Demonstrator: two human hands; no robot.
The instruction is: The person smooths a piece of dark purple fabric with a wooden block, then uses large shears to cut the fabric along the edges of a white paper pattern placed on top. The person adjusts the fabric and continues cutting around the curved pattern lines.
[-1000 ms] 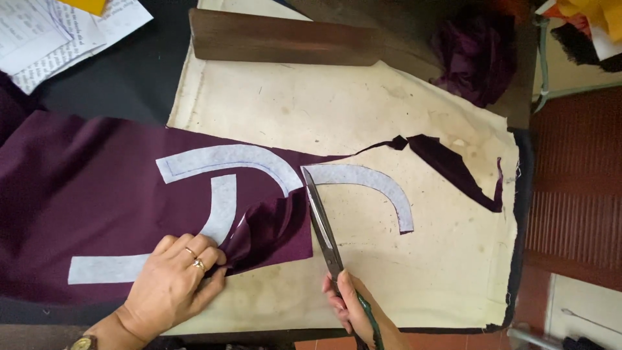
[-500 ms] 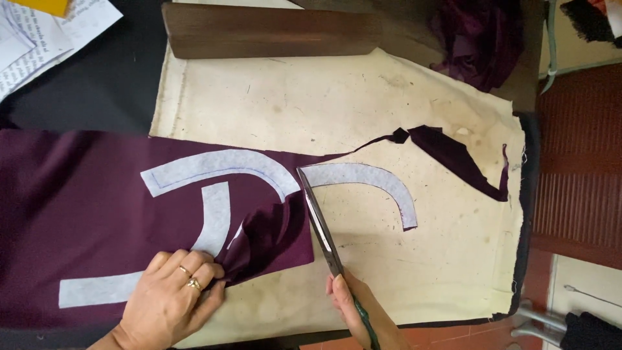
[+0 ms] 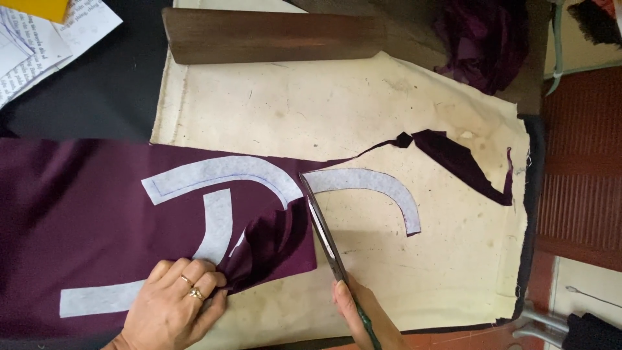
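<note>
Your left hand (image 3: 173, 304), lower left of frame: fingers spread flat, pinning maroon fabric (image 3: 84, 220) taut against cut. Your right hand (image 3: 363, 314), bottom centre: closed round scissors (image 3: 324, 227), blades along fabric edge beside white curved interfacing (image 3: 220, 175).

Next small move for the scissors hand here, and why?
Probably close the scissors and ease forward along the edge of the upper curved white piece. The blade tips sit at the purple fabric edge where that piece ends, the right hand grips the handles, and the left hand pins the fabric flat.
</note>
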